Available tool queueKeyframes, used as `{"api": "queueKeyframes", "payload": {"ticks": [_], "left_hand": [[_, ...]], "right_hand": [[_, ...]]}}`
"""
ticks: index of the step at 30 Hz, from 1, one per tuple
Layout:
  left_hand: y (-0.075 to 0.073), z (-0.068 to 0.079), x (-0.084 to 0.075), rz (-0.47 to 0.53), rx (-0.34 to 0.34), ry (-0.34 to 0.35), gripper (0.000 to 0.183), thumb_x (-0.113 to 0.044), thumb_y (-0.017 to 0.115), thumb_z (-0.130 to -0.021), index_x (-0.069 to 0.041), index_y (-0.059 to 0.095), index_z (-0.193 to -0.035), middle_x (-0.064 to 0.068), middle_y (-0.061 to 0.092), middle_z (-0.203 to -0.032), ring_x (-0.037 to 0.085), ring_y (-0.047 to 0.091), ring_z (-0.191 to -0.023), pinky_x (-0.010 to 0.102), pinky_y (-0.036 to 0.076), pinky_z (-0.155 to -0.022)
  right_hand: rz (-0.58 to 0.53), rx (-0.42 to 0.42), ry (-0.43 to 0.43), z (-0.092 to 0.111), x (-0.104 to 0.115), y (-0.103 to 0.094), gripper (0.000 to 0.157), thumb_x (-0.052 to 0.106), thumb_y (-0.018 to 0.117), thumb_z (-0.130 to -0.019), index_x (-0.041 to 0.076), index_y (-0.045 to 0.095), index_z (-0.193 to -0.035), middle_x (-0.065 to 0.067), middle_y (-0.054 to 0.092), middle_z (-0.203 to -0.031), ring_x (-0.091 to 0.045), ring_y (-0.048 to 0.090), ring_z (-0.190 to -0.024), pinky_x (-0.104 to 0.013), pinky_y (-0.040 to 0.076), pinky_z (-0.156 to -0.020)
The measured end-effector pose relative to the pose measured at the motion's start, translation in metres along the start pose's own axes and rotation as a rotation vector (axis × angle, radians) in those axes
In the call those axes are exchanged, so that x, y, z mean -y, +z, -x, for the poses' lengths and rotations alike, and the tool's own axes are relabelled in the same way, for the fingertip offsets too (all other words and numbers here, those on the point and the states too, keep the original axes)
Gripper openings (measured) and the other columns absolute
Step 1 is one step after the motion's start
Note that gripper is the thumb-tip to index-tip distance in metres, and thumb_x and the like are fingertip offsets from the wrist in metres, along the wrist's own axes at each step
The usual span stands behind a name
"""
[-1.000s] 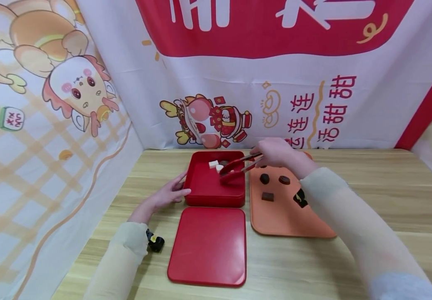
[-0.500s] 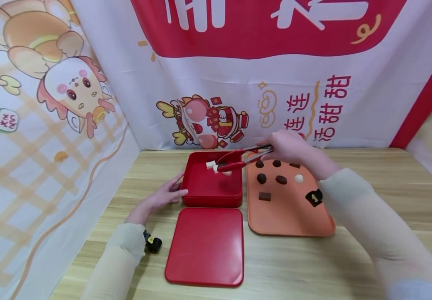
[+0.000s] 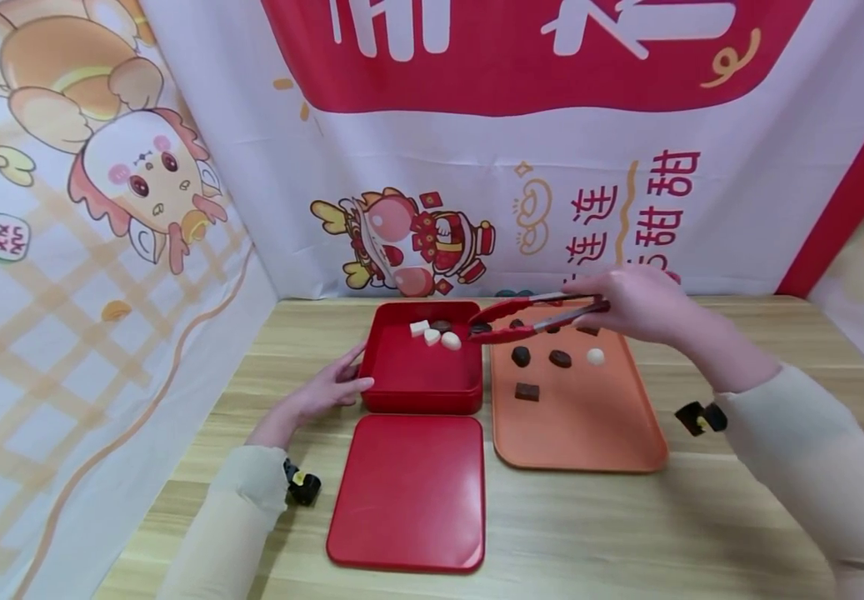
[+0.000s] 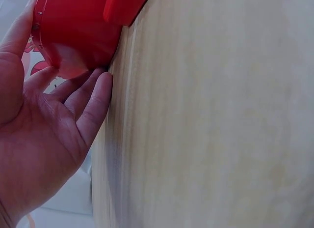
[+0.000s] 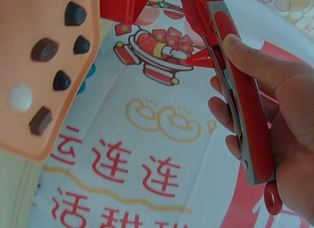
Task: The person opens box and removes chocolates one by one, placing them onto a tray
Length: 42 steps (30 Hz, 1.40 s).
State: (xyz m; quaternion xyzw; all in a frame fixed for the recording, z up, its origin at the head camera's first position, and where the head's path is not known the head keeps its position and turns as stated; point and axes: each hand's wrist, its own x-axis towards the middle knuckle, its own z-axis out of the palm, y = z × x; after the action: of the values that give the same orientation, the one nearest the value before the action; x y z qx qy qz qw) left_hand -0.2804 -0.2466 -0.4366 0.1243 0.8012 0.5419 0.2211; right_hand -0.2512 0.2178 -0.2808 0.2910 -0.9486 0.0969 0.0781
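Left hand, fingers loose, touches square red plastic-looking box; right hand grips red-and-silver metal tongs by its right rim, load unclear; best clear that rim, pinch rounded dark chocolates on orange tray lightly.

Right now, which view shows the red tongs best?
Head: both arms of the red tongs show, out to the dark piece at their ends. Right wrist: closer, held in the right hand, but the far ends leave the top edge. Left wrist: none of them.
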Motion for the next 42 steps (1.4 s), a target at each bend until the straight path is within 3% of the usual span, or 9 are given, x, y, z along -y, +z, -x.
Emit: {"api": "queueKeyframes", "payload": {"ticks": [7,15,20,30,42], "left_hand": [[-0.002,0.002,-0.001,0.001,0.000,-0.001,0.079,-0.027,0.060,-0.098,-0.025,0.008,-0.158,0.026,0.019,-0.155,0.040,0.036,-0.134,0.051,0.043,-0.098],[-0.004,0.002,0.000,-0.005,-0.009,-0.009,0.079,-0.028,0.060,-0.098,-0.028,0.009,-0.158,0.026,0.020,-0.156,0.041,0.035,-0.135,0.051,0.043,-0.099],[-0.004,0.001,0.002,-0.005,-0.001,0.002,0.078,-0.027,0.060,-0.099,-0.028,0.008,-0.158,0.026,0.019,-0.156,0.041,0.035,-0.134,0.050,0.044,-0.098],[-0.001,0.000,0.002,-0.007,0.002,0.005,0.078,-0.028,0.059,-0.099,-0.029,0.008,-0.158,0.026,0.020,-0.155,0.040,0.036,-0.134,0.050,0.044,-0.098],[-0.001,-0.001,0.001,-0.007,0.006,0.006,0.078,-0.027,0.059,-0.099,-0.028,0.007,-0.158,0.025,0.019,-0.156,0.039,0.036,-0.134,0.050,0.044,-0.098]], "right_hand": [[0.009,0.031,0.019,0.027,-0.010,-0.003,0.050,0.027,0.083,-0.078,0.016,0.069,-0.124,-0.003,0.071,-0.095,-0.012,0.054,-0.064,-0.029,0.042,-0.052],[0.029,0.051,0.038,0.055,-0.025,0.003,0.052,0.027,0.085,-0.076,0.019,0.069,-0.125,0.010,0.059,-0.071,-0.010,0.049,-0.059,-0.028,0.042,-0.052],[0.039,0.072,0.083,0.070,-0.034,0.007,0.052,0.027,0.085,-0.076,0.016,0.069,-0.124,0.009,0.062,-0.073,-0.010,0.049,-0.058,-0.029,0.039,-0.050],[0.043,0.087,0.119,0.098,-0.052,0.019,0.050,0.025,0.087,-0.072,0.012,0.071,-0.118,0.003,0.068,-0.084,-0.011,0.055,-0.066,-0.028,0.045,-0.053],[0.044,0.078,0.084,0.104,-0.057,0.034,0.046,0.024,0.088,-0.070,0.013,0.074,-0.112,0.003,0.070,-0.085,-0.011,0.058,-0.066,-0.028,0.045,-0.052]]}}
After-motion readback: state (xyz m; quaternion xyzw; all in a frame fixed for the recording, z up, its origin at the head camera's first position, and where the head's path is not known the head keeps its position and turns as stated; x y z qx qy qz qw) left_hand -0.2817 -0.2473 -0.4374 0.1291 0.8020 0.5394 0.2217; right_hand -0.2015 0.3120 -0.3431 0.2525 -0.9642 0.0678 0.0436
